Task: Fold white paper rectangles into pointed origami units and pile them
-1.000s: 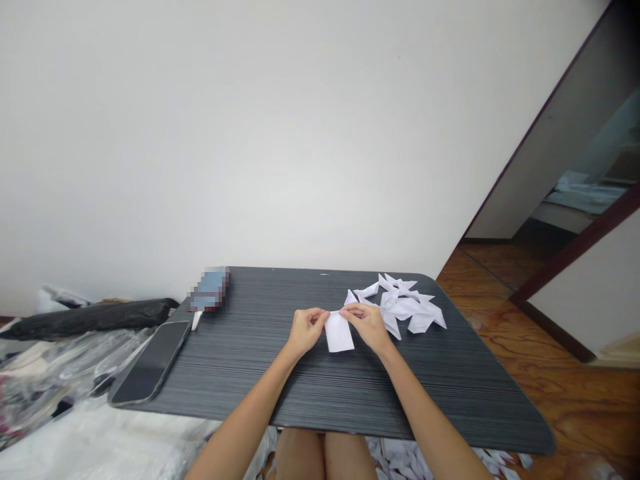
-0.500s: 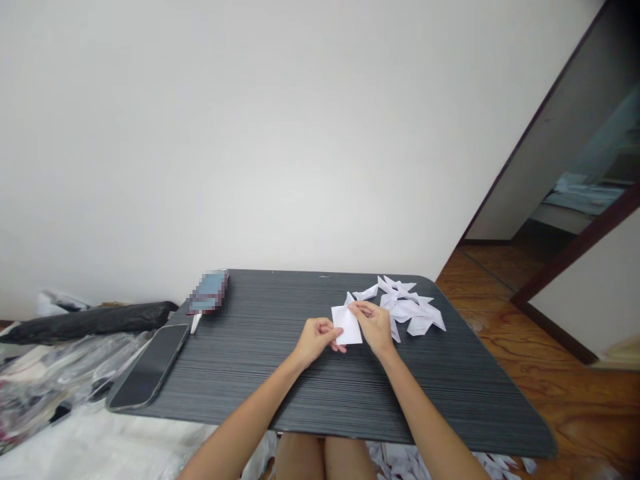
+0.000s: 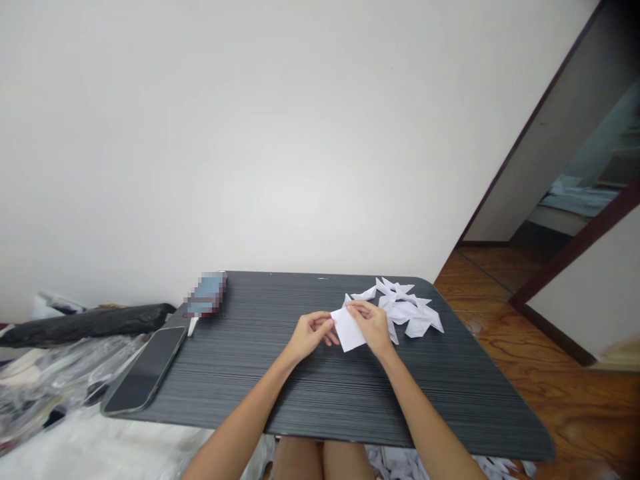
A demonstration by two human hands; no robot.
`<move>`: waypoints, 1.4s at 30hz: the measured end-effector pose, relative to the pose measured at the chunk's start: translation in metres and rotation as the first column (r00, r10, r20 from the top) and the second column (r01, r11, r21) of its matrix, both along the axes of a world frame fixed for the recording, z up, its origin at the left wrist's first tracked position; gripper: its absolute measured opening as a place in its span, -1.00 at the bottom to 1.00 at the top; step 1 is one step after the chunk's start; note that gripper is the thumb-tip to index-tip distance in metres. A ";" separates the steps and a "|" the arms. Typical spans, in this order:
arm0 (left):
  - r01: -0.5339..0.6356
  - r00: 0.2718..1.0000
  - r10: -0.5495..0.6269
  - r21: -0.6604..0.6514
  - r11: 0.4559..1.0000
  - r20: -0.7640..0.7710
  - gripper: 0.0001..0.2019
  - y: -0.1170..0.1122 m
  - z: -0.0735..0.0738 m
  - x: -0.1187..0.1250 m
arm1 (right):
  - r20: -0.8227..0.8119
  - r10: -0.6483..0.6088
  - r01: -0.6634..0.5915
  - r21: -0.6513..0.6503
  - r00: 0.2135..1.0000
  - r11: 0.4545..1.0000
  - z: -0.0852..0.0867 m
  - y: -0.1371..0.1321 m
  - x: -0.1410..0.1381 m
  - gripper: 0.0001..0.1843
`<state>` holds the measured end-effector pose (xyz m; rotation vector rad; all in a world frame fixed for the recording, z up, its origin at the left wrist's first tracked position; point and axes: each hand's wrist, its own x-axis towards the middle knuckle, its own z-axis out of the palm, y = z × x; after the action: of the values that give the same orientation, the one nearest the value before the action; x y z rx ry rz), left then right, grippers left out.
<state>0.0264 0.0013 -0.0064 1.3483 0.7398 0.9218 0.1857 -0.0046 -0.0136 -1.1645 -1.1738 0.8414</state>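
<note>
A small white paper sheet [image 3: 349, 333] is held just above the dark striped table [image 3: 280, 393], near its middle. My left hand [image 3: 309, 333] pinches the sheet's left edge with closed fingers. My right hand [image 3: 373, 324] grips the sheet's upper right side, fingers curled over it. A pile of folded white paper pieces [image 3: 406, 308] lies just right of my right hand.
A dark phone [image 3: 143, 370] lies at the table's left edge, with a blurred blue box [image 3: 206, 294] behind it. A black bag [image 3: 85, 322] and clear plastic sit left of the table. More paper scraps [image 3: 495, 465] lie on the wooden floor.
The sheet went from hanging flat by its top edge to being turned and tilted between both hands. My hands have shifted slightly along its edges.
</note>
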 end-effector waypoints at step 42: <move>-0.124 0.980 0.155 -0.224 0.967 0.128 -0.70 0.003 0.000 -0.006 | 0.279 0.317 -0.356 0.101 0.906 0.929 0.013 -0.016 -0.011 -0.74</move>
<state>0.0209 0.0048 -0.0069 1.0384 0.8059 1.0097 0.1743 -0.0209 -0.0006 -0.9799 -1.6613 0.8576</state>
